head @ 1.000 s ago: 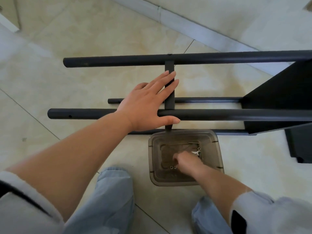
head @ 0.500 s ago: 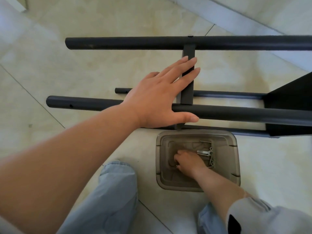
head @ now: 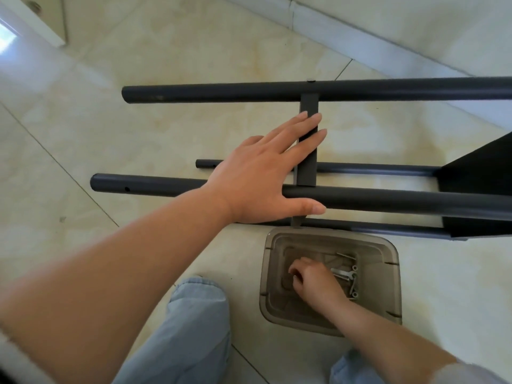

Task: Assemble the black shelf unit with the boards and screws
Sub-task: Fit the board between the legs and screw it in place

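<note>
Over the frame [head: 360, 199], your flat left hand [head: 266, 173] steadies it; your right hand [head: 313, 281], fingers curled, picks among screws [head: 353, 275] in the bin [head: 388, 273], next needing one lifted out.

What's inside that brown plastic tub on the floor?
In the tub, the right hand reaches in with fingers curled. Beside it lie several silver screws and a small wrench. Whatever sits under the hand, or in its fingers, is hidden.
</note>
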